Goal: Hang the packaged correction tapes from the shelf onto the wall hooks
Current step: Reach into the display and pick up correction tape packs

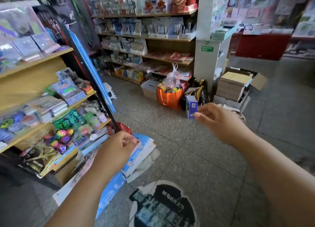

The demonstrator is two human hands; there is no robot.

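Observation:
My left hand (pixel 117 148) grips a stack of flat blue-and-white packaged correction tapes (pixel 141 157) by its upper end, low in front of the shelf unit (pixel 34 63). The packs fan out down and to the right over the floor. My right hand (pixel 216 119) is stretched forward over the floor with loosely curled fingers and holds nothing that I can see; its fingertips overlap a small blue-and-white paper bag (pixel 191 107) standing further back on the floor. No wall hooks are plainly visible.
The wooden shelf unit on the left carries toys and stationery. A blue panel (pixel 92 70) leans against its end. An orange bag (pixel 168 97), a white box (pixel 150 88) and cardboard cartons (pixel 235 85) stand by the pillar (pixel 204 56). A round black floor sticker (pixel 163 204) lies below.

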